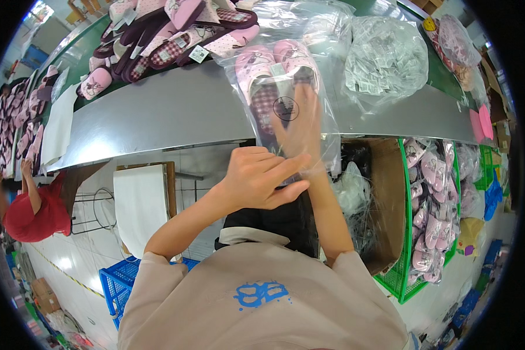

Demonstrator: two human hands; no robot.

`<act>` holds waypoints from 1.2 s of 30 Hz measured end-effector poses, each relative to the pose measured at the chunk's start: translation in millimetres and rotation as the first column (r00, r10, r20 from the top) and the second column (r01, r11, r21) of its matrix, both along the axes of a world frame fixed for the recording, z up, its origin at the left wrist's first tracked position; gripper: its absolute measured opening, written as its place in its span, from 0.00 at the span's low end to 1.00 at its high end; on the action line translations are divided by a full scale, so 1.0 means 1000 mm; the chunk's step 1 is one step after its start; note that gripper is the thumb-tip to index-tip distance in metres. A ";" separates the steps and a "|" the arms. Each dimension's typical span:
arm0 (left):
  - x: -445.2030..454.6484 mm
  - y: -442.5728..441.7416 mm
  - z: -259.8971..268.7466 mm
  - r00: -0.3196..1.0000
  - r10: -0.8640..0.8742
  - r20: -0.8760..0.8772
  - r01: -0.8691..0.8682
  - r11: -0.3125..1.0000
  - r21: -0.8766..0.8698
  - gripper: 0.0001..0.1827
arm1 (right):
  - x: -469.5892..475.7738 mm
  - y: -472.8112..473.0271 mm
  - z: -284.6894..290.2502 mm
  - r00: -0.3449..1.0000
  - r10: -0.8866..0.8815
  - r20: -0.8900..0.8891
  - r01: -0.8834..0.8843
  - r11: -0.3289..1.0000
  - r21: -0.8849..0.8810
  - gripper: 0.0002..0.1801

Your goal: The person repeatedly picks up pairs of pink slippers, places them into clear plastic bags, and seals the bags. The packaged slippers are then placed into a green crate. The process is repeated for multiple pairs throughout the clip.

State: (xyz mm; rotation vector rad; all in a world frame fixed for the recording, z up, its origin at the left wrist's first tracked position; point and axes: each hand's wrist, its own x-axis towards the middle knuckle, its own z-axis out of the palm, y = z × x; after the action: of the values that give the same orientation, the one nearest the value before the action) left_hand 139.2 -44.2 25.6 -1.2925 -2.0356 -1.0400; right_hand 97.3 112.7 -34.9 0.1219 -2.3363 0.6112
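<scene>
A pair of pink slippers point(256, 65) with checked insoles lies inside a clear plastic bag point(330, 127) on the metal table edge. The bag bears a round printed mark. My right hand point(299, 120) reaches into the bag over the right-hand slipper, thumb apart from the fingers. Its fingertips are hidden at the slipper's opening, and the hand is slightly blurred. Lower down, my left hand point(262, 177) has its thumb and index finger at the bag's open end, gripping the plastic film.
Loose slippers point(175, 43) are heaped at the back left. Behind the pair lies a bundle of clear bags point(385, 61). Below the table stand a cardboard box point(385, 205) and a green crate point(404, 262) of bagged slippers. A person in red point(37, 210) works at the left.
</scene>
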 end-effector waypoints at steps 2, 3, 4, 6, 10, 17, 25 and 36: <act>-0.006 -0.008 0.011 0.998 -0.030 0.048 0.028 0.998 0.049 0.17 | 0.050 0.018 -0.010 0.993 0.119 -0.013 -0.120 0.992 -0.037 0.32; -0.012 -0.011 0.013 0.995 -0.032 0.094 0.023 0.995 0.093 0.20 | 0.079 0.028 -0.014 0.987 0.162 -0.004 -0.162 0.987 -0.011 0.26; -0.018 -0.013 0.017 0.988 0.011 0.154 -0.018 0.999 0.047 0.20 | 0.103 0.042 -0.016 0.978 0.207 0.008 -0.207 0.978 0.013 0.20; -0.032 -0.011 0.020 0.959 0.104 0.262 -0.091 0.994 -0.064 0.21 | 0.127 0.082 -0.029 0.973 0.208 -0.100 -0.217 0.972 -0.088 0.08; -0.057 0.019 0.014 0.984 0.098 0.148 -0.074 0.984 -0.162 0.27 | 0.083 0.147 0.020 0.979 -0.186 -0.085 0.163 0.960 -0.228 0.09; -0.027 0.043 -0.016 0.974 0.020 0.225 0.074 0.912 -0.404 0.50 | -0.051 0.233 0.012 0.898 -0.371 0.238 0.327 0.922 0.206 0.20; 0.007 -0.039 -0.039 0.996 -0.003 0.095 0.043 0.903 -0.428 0.50 | -0.057 0.232 -0.009 0.893 -0.317 0.320 0.289 0.948 0.133 0.17; 0.005 0.020 -0.064 0.986 0.144 -0.083 -0.146 0.989 -0.017 0.23 | 0.090 0.178 -0.004 0.969 -0.246 -0.034 0.244 0.968 -0.056 0.06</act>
State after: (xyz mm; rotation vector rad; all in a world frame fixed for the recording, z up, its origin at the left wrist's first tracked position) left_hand 143.8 -24.5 -38.7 -1.1588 -2.0515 -0.8867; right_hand 187.7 291.0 -39.1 -0.1748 -2.2485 0.5385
